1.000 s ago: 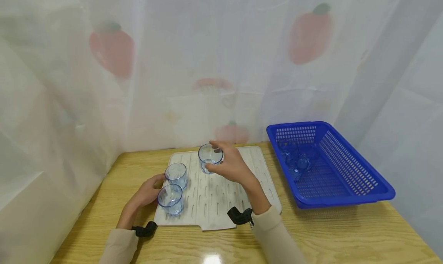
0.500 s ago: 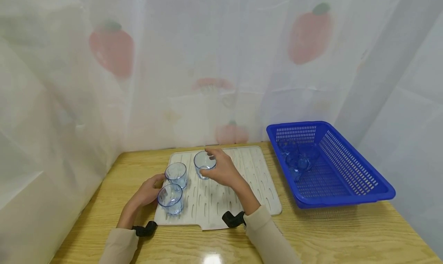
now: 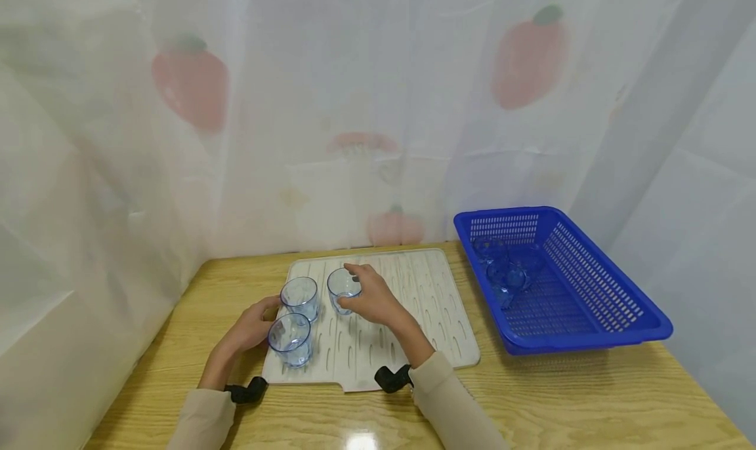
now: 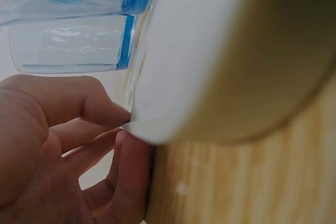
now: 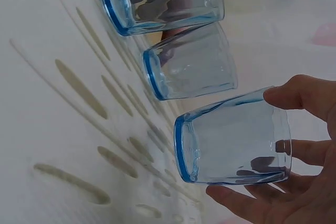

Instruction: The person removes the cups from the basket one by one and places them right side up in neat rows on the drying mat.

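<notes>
My right hand (image 3: 375, 300) grips a clear glass tumbler (image 3: 338, 285) by its sides near the rim, thumb on one side and fingers on the other. Its thick blue-tinted base is close over the cream draining mat (image 3: 407, 306), as the right wrist view shows. Two matching glasses stand upright on the mat's left part, one glass (image 3: 300, 294) behind the other glass (image 3: 290, 337). My left hand (image 3: 251, 327) is at the mat's left edge beside them. In the left wrist view its thumb and finger pinch the mat's edge (image 4: 144, 121).
A blue plastic basket (image 3: 590, 335) stands at the right, with several glasses (image 3: 502, 273) lying at its left end. The wooden table (image 3: 590, 404) carries everything. A white curtain (image 3: 295, 142) with fruit prints hangs behind.
My right hand has moved left and down toward the mat with the glass, which is now nearer the two standing glasses. My left hand has stayed in place.
</notes>
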`<state>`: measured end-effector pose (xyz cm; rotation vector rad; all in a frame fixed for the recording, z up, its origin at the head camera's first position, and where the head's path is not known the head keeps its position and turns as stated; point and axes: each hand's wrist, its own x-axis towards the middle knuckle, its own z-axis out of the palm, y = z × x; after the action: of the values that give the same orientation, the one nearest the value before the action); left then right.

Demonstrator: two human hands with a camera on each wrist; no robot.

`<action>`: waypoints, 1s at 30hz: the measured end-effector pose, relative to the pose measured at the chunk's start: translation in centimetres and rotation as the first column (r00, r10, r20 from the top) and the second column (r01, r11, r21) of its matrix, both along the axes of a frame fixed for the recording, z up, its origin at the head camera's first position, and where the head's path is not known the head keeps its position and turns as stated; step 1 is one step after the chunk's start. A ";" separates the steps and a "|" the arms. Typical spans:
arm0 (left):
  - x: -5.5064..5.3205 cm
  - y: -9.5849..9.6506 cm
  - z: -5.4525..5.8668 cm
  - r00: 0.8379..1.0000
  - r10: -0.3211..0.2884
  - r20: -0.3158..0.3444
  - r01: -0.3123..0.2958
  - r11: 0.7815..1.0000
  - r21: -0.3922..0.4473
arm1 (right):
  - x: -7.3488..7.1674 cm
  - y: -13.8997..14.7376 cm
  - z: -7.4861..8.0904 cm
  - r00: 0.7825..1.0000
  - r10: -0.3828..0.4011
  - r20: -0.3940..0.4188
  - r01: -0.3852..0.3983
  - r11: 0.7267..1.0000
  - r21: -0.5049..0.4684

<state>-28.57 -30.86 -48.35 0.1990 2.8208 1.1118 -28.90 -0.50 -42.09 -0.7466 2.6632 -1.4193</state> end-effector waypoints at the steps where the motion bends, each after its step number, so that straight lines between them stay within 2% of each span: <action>1: 0.0 0.0 0.0 1.000 0.004 0.004 -0.004 1.000 0.002 | -0.1 0.0 -0.2 1.000 0.001 -0.001 -0.001 1.000 0.001; 10: 0.1 -0.1 0.1 1.000 -0.015 0.002 0.015 1.000 0.008 | -0.2 -0.3 -1.0 1.000 -0.002 0.010 0.002 0.999 0.041; 20: 0.0 -0.2 0.0 1.000 -0.015 -0.006 0.015 1.000 0.004 | -0.2 -0.4 -1.3 1.000 -0.011 0.020 0.010 0.998 0.058; 30: 0.1 -0.1 0.0 1.000 -0.015 -0.008 0.015 1.000 -0.004 | -0.3 -0.7 -1.6 0.999 0.038 0.020 -0.039 0.999 0.009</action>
<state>-28.49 -30.98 -48.37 0.2239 2.8232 1.1050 -29.20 -1.16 -43.67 -0.7744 2.6239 -1.3975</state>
